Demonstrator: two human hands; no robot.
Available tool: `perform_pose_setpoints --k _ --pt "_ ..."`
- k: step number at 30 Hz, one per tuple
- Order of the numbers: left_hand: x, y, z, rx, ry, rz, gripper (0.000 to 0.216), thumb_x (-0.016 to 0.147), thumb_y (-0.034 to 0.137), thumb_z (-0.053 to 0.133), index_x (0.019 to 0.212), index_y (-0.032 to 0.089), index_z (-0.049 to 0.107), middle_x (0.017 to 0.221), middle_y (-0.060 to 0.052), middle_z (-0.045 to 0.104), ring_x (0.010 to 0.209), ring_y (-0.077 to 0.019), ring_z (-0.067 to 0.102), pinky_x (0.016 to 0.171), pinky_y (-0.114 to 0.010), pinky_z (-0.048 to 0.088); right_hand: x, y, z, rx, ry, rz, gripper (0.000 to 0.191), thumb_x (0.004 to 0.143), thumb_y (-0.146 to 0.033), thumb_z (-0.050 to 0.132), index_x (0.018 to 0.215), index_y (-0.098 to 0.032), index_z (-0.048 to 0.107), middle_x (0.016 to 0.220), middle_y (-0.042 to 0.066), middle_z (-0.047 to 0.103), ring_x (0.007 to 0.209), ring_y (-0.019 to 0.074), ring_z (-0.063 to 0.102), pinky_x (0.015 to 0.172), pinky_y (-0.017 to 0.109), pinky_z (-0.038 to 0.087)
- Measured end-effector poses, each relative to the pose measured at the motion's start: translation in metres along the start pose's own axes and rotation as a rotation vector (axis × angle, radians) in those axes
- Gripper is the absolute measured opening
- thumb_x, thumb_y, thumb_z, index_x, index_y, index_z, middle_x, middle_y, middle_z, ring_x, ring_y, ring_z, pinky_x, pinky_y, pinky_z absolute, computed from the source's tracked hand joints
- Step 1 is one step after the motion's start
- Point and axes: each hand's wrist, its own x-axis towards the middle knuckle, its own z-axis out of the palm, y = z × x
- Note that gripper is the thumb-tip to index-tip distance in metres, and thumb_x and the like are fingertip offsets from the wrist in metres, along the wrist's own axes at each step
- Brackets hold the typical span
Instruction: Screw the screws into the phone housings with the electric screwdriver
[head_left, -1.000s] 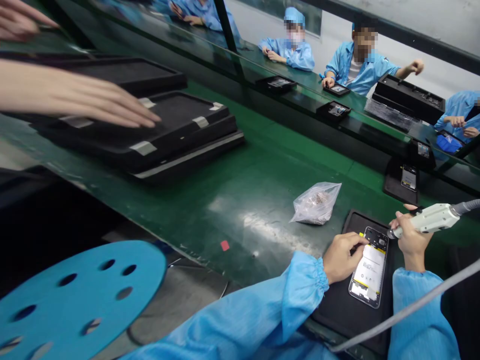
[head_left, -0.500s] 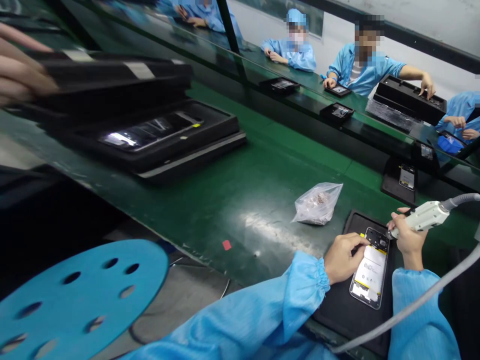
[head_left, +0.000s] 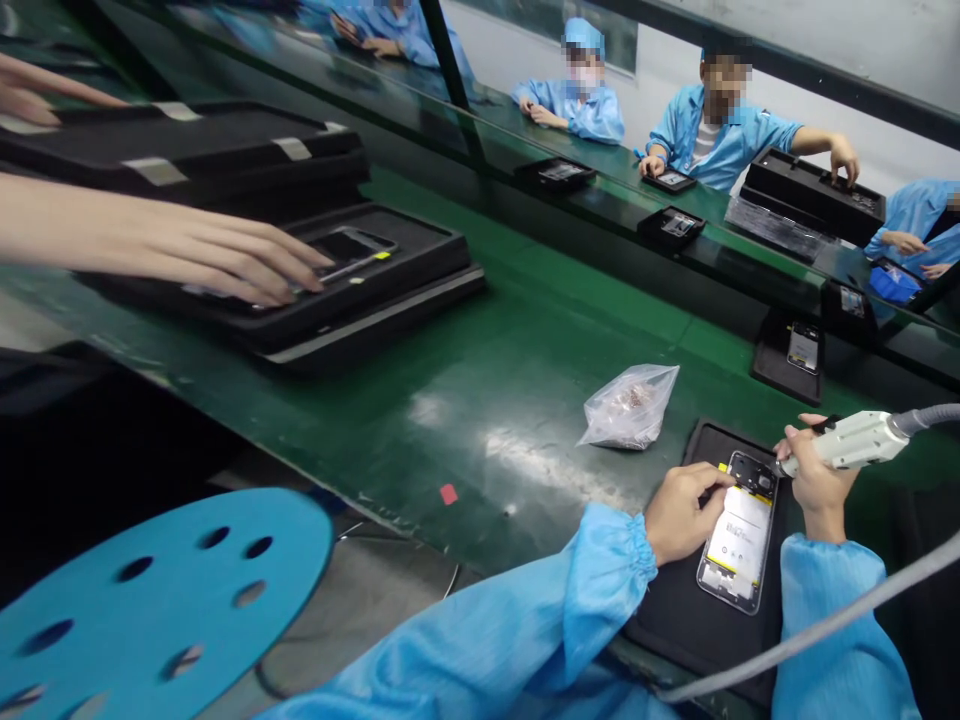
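Note:
An opened phone (head_left: 739,535) lies on a black mat (head_left: 671,620), its white battery and dark upper board showing. My left hand (head_left: 686,510) is curled over the phone's upper left edge, index fingertip and thumb close together against it. Whether something small sits between them is hidden. In my right hand (head_left: 821,485) is a white electric screwdriver (head_left: 859,440), held tilted with its tip end at the phone's upper right corner. Beyond the mat sits a clear plastic bag (head_left: 634,405) of small screw-like pieces.
At left, another person's hand (head_left: 225,245) touches a phone in a black foam tray (head_left: 420,240). A blue stool (head_left: 247,540) stands before the green bench (head_left: 390,430). The screwdriver's grey cable (head_left: 825,620) crosses at right. Co-workers sit behind a glass partition.
At left, another person's hand has come in over the phone in the foam tray. My hands and the screwdriver stay nearly in place; the view has shifted slightly.

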Motion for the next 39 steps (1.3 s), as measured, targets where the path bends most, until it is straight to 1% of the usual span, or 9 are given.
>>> perform_pose_setpoints --k 6,12,17,20,23,26,34,37,39 --pt "0.000 0.002 -0.001 0.017 -0.015 0.043 0.022 0.079 0.006 0.051 0.085 0.015 0.070 0.083 -0.005 0.071 0.076 -0.0164 0.066 0.071 -0.025 0.050 -0.007 -0.018 -0.013 -0.011 0.001 -0.106 0.030 0.075 -0.026 0.073 0.096 -0.017 0.053 0.051 -0.007 0.054 0.047 0.0131 0.052 0.058 0.032 0.049" --pt "0.000 0.000 -0.002 0.001 0.068 0.095 0.021 0.080 0.009 0.052 0.091 0.016 0.069 0.094 -0.007 0.070 0.087 -0.0177 0.066 0.080 -0.029 0.053 -0.015 -0.007 0.001 -0.040 -0.110 -0.020 0.032 0.076 -0.032 0.071 0.097 -0.018 0.051 0.052 -0.006 0.055 0.048 0.0146 0.054 0.056 0.031 0.047" --pt "0.001 -0.004 0.000 0.097 0.019 0.040 0.021 0.080 0.012 0.053 0.094 0.016 0.068 0.098 -0.008 0.070 0.093 -0.0195 0.065 0.088 -0.033 0.052 -0.020 -0.020 -0.003 -0.051 -0.180 -0.024 0.032 0.076 -0.032 0.071 0.098 -0.017 0.053 0.054 -0.005 0.057 0.049 0.0159 0.056 0.055 0.032 0.048" --pt "0.000 0.006 0.008 0.296 -0.100 -0.032 0.029 0.082 0.024 0.058 0.108 0.014 0.064 0.115 -0.012 0.065 0.109 -0.0252 0.058 0.098 -0.039 0.046 -0.025 -0.032 -0.018 -0.074 -0.087 -0.114 0.031 0.077 -0.029 0.071 0.099 -0.017 0.053 0.057 -0.004 0.060 0.054 0.0171 0.060 0.059 0.032 0.049" --pt "-0.001 0.025 0.021 0.488 -0.253 -0.109 0.057 0.080 0.043 0.062 0.127 0.011 0.053 0.137 -0.019 0.049 0.128 -0.0347 0.043 0.104 -0.048 0.038 -0.031 -0.040 -0.032 -0.049 0.072 -0.171 0.034 0.075 -0.027 0.073 0.100 -0.017 0.053 0.057 -0.004 0.060 0.055 0.0175 0.060 0.064 0.036 0.050" --pt "-0.001 0.037 0.034 0.579 -0.341 -0.169 0.075 0.076 0.050 0.064 0.135 0.010 0.043 0.148 -0.023 0.032 0.138 -0.0410 0.024 0.106 -0.055 0.030 -0.035 -0.042 -0.042 -0.008 0.143 -0.174 0.035 0.070 -0.024 0.075 0.097 -0.017 0.053 0.054 -0.006 0.058 0.052 0.0164 0.058 0.066 0.038 0.051" --pt "0.000 0.039 0.051 0.445 -0.399 -0.277 0.092 0.058 0.030 0.074 0.140 0.013 0.035 0.156 -0.020 -0.002 0.140 -0.0443 -0.010 0.112 -0.063 0.005 -0.037 -0.036 -0.050 0.065 0.178 -0.167 0.035 0.068 -0.021 0.074 0.096 -0.017 0.053 0.052 -0.007 0.057 0.050 0.0151 0.056 0.064 0.035 0.050" --pt "0.001 0.045 0.050 0.364 -0.402 -0.274 0.094 0.052 0.014 0.069 0.139 0.016 0.035 0.156 -0.017 -0.011 0.140 -0.0421 -0.014 0.108 -0.069 -0.005 -0.038 -0.034 -0.052 0.068 0.158 -0.169 0.036 0.068 -0.023 0.075 0.097 -0.018 0.053 0.052 -0.008 0.057 0.049 0.0153 0.056 0.065 0.037 0.050" --pt "0.000 0.046 0.044 0.269 -0.365 -0.262 0.091 0.051 0.008 0.064 0.137 0.018 0.037 0.156 -0.016 -0.011 0.141 -0.0407 -0.013 0.107 -0.070 -0.003 -0.039 -0.032 -0.055 0.067 0.166 -0.174 0.037 0.069 -0.024 0.075 0.097 -0.018 0.053 0.052 -0.008 0.057 0.048 0.0154 0.055 0.066 0.039 0.050"
